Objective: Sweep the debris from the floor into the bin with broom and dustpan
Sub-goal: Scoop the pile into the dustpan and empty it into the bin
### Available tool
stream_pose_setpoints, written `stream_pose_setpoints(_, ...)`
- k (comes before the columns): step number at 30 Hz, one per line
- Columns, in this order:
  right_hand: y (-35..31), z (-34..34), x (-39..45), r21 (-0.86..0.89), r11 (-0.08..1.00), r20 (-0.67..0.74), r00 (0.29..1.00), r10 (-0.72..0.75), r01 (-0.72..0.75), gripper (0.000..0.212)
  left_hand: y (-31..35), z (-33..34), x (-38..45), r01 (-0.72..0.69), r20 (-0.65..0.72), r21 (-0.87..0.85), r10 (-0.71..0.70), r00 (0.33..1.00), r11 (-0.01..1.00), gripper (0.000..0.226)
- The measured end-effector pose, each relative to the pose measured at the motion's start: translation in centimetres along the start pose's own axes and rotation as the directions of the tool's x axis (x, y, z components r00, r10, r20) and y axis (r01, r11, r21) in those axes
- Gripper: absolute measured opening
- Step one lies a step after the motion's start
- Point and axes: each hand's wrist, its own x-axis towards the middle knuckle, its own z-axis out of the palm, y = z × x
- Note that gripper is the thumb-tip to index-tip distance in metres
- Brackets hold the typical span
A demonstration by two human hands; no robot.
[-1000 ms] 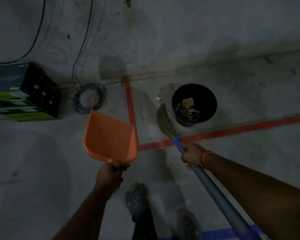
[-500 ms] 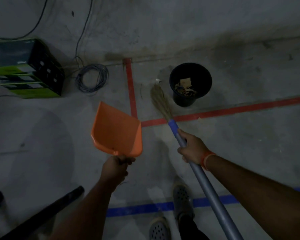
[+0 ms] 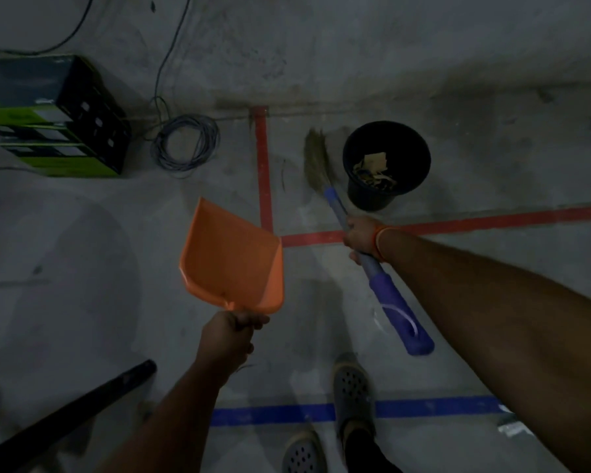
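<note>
My left hand (image 3: 231,334) grips the handle of an orange dustpan (image 3: 234,259), which is held up off the floor with its mouth pointing away. My right hand (image 3: 360,238) grips the grey shaft of a broom (image 3: 393,307) with a blue end grip. The broom's straw head (image 3: 316,160) reaches the floor just left of a black bin (image 3: 386,158). Paper scraps lie inside the bin. The dustpan looks empty.
A green and black box (image 3: 53,117) stands at the left by a coil of grey cable (image 3: 185,145). Red tape lines (image 3: 263,172) and a blue tape line (image 3: 273,414) mark the concrete floor. A black bar (image 3: 69,411) crosses the lower left. My feet stand near the blue line.
The view has pulled back from the bin. My right hand now holds the broom lower along its shaft, so the blue end grip shows. The dustpan stays raised in my left hand.
</note>
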Motion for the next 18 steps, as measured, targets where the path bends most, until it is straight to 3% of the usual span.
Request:
stream_pose_setpoints(4,4.6,1.5,-2.1,0.159,0.983,0.005,0.996,0.090,-0.090,0.045,-0.5,0.0,-0.2,0.012,-0.008,0.038,-0.012,1.000,0.999,0.036)
stream_pose_setpoints(10,12.2,4.0,-8.9,0.233,0.963,0.032,0.991,0.134,-0.137,0.046,-0.8,1.2,-2.1,0.003,0.028,0.083,-0.006,1.000,0.997,0.033)
stream_pose_setpoints(15,17.7,6.8,-17.0,0.195,0.976,-0.011,0.995,0.097,-0.093,0.050,-2.6,3.7,-6.2,-0.030,0.081,0.142,0.019,0.997,0.989,0.035)
stream_pose_setpoints(18,20.9,8.4,-22.1,0.228,0.967,-0.014,0.993,0.120,-0.114,0.062,-4.1,5.6,-9.1,-0.020,0.089,0.161,0.005,0.996,0.987,0.033)
